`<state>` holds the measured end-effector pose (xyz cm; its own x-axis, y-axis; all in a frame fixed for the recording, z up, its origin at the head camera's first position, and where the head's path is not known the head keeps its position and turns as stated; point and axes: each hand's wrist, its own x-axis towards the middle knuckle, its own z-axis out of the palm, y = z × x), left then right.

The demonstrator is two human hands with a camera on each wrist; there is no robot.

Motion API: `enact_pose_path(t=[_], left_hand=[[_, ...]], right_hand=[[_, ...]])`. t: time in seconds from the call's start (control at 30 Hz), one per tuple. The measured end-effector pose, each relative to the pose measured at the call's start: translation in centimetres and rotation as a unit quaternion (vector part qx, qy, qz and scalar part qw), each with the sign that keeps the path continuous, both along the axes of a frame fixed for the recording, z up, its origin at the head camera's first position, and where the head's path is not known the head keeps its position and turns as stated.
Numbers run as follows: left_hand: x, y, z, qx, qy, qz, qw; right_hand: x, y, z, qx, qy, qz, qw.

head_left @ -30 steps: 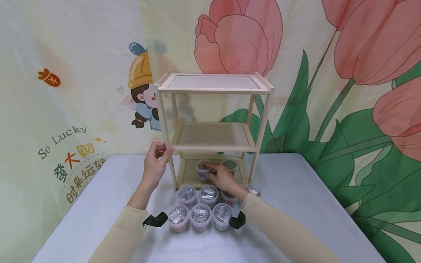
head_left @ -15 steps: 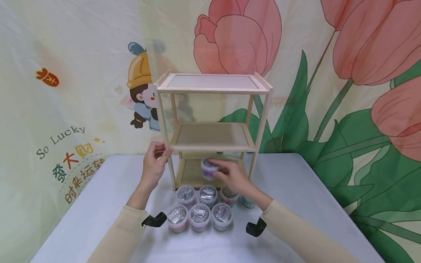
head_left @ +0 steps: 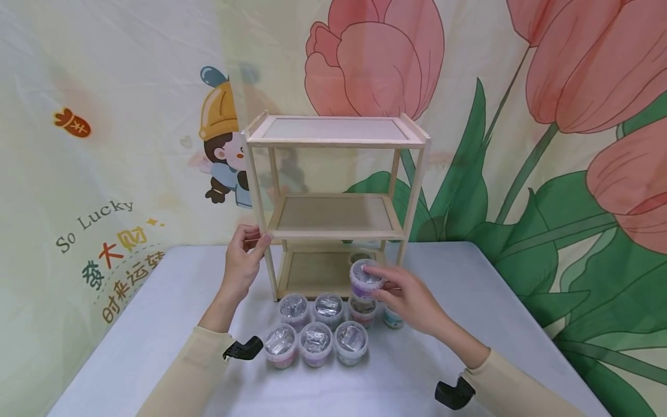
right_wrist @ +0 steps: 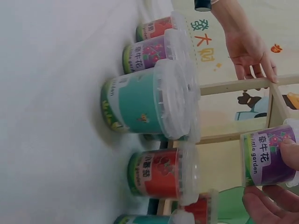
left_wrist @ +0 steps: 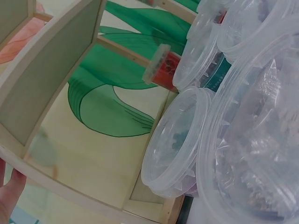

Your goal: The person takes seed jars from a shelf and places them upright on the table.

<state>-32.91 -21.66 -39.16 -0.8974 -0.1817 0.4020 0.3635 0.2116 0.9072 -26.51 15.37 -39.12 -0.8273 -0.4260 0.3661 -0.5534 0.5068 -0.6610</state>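
Note:
My right hand (head_left: pixel 411 298) grips a small clear-lidded plastic tub (head_left: pixel 363 284) with a purple label, just in front of the lower right of a wooden three-tier shelf (head_left: pixel 339 234). In the right wrist view, the fingers (right_wrist: pixel 261 205) and thumb hold the tub (right_wrist: pixel 266 161) at its sides. My left hand (head_left: pixel 242 260) pinches the shelf's left front post at middle-tier height; its fingertips (left_wrist: pixel 14 189) show at the frame edge in the left wrist view. A red-labelled tub (left_wrist: pixel 166 69) stands at the right of the bottom tier, mostly hidden in the head view.
Several lidded tubs (head_left: pixel 315 341) stand in two rows on the white table (head_left: pixel 172 324) before the shelf. A teal tub (head_left: pixel 393 318) sits at the back row's right end. Behind rises a cloth backdrop (head_left: pixel 521 174) printed with tulips.
My right hand has lifted the purple-labelled tub off the bottom tier and carried it rightward and toward me. The left hand keeps its place on the post.

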Motion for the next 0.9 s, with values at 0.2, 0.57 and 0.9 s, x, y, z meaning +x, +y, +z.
enact_pose_path(t=[0.2, 0.57, 0.9], left_hand=[[0.1, 0.1, 0.1, 0.001, -0.001, 0.001, 1.0000], [0.0, 0.1, 0.0, -0.001, -0.001, -0.003, 1.0000], [0.2, 0.0, 0.0, -0.003, -0.001, -0.004, 1.0000]], right_hand=[[2.0, 1.9, -0.7, 0.000, -0.025, -0.018, 1.000], [4.1, 3.6, -4.1, -0.009, -0.032, -0.010, 0.999], [5.0, 4.0, -6.8, -0.019, -0.045, -0.002, 0.999]])
